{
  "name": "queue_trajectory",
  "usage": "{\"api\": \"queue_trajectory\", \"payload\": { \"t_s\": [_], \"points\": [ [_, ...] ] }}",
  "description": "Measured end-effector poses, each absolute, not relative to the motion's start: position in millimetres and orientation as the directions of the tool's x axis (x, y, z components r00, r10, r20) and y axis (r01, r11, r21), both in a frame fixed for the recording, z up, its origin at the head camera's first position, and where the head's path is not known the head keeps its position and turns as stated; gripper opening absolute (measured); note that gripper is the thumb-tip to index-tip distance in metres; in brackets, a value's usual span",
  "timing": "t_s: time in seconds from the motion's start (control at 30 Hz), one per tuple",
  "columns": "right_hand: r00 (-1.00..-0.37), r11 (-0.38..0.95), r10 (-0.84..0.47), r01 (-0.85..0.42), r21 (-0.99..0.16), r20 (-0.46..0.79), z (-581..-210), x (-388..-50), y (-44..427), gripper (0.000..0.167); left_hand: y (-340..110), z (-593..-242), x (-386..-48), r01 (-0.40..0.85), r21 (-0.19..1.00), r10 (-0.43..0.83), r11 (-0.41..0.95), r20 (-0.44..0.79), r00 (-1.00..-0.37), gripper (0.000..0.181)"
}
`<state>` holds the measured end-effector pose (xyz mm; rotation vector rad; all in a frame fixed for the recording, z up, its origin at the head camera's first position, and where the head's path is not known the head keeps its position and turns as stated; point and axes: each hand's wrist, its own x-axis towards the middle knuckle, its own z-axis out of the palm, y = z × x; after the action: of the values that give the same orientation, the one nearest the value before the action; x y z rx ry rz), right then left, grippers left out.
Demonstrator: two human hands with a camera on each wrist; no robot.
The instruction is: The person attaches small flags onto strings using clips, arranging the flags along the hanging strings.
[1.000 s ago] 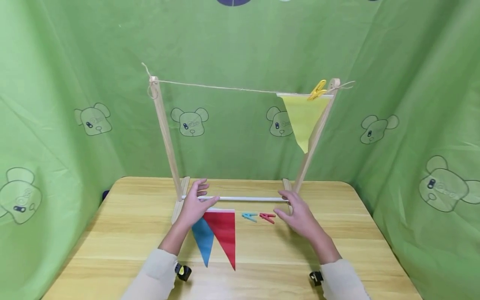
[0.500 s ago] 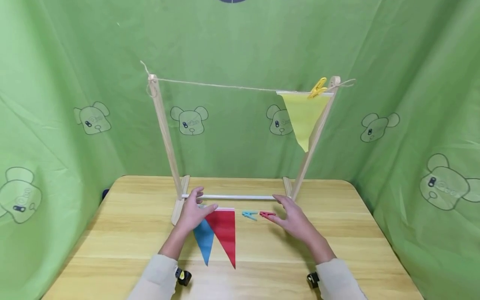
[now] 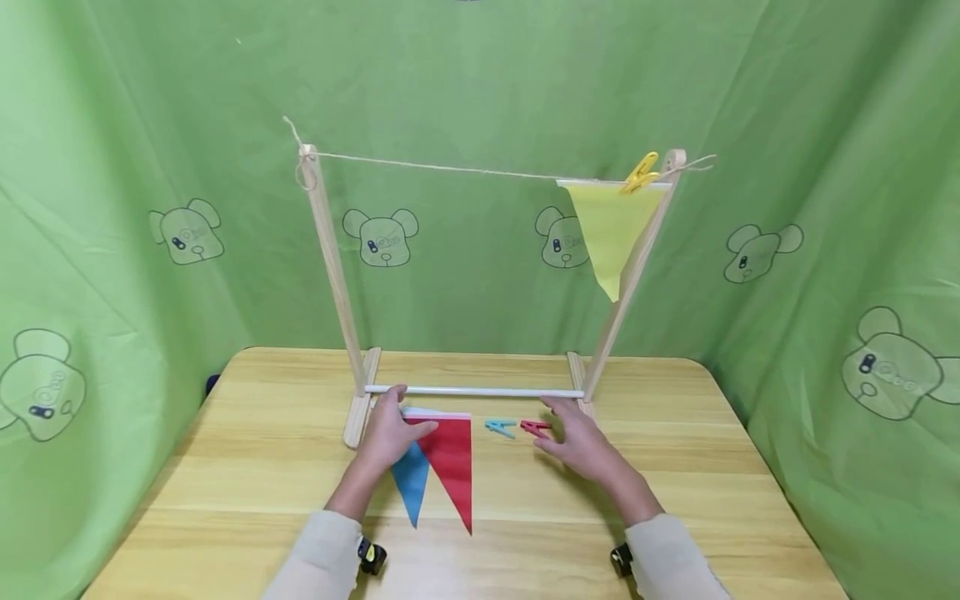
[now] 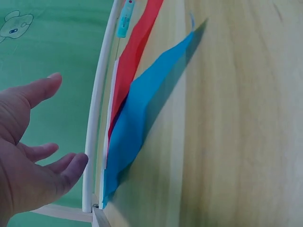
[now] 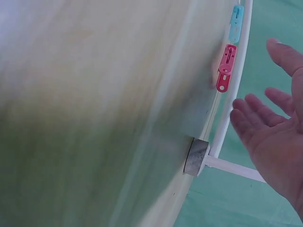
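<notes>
1. The left grip (image 3: 390, 433) has come down closer to the flags; its thumb and fingers are spread wide, holding nothing.
2. The blue flag (image 3: 411, 485) and red flag (image 3: 454, 471) rest on the surface (image 3: 540, 529) under and just right of the left grip, red partly over blue.
3. The blue clip (image 3: 500, 427) and red clip (image 3: 535, 428) lie unmoved between the grips, red nearer the right.
4. The right grip (image 3: 581, 442) has shifted left toward the red clip, wide and bare; both grips now sit by loose pieces, none lifted.
5. The yellow flag (image 3: 609, 229) hangs above the right grip, its yellow clip (image 3: 640, 173) on the string (image 3: 450, 169).
6. Count: three flags, three clips, one string, two posts (image 3: 333, 267), one white rod (image 3: 480, 392).
</notes>
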<state>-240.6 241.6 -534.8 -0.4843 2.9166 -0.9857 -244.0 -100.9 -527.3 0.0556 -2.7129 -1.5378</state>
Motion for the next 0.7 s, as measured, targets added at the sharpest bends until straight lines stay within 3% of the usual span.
{"api": "queue_trajectory", "payload": {
  "t_s": [0.43, 0.7],
  "points": [
    [-0.958, 0.788, -0.285, -0.24, -0.567, 0.009, -536.4, -245.5, 241.7, 0.076, -89.5, -534.9, -246.7, -0.075, 0.771, -0.107, 0.632, -0.01, -0.994, 0.084],
    [-0.956, 0.809, -0.294, -0.258, -0.529, 0.017, -540.6, -250.3, 240.5, 0.059, -89.8, -542.8, -248.7, -0.079, 0.704, -0.114, 0.706, 0.003, -0.993, 0.084]
  ]
}}
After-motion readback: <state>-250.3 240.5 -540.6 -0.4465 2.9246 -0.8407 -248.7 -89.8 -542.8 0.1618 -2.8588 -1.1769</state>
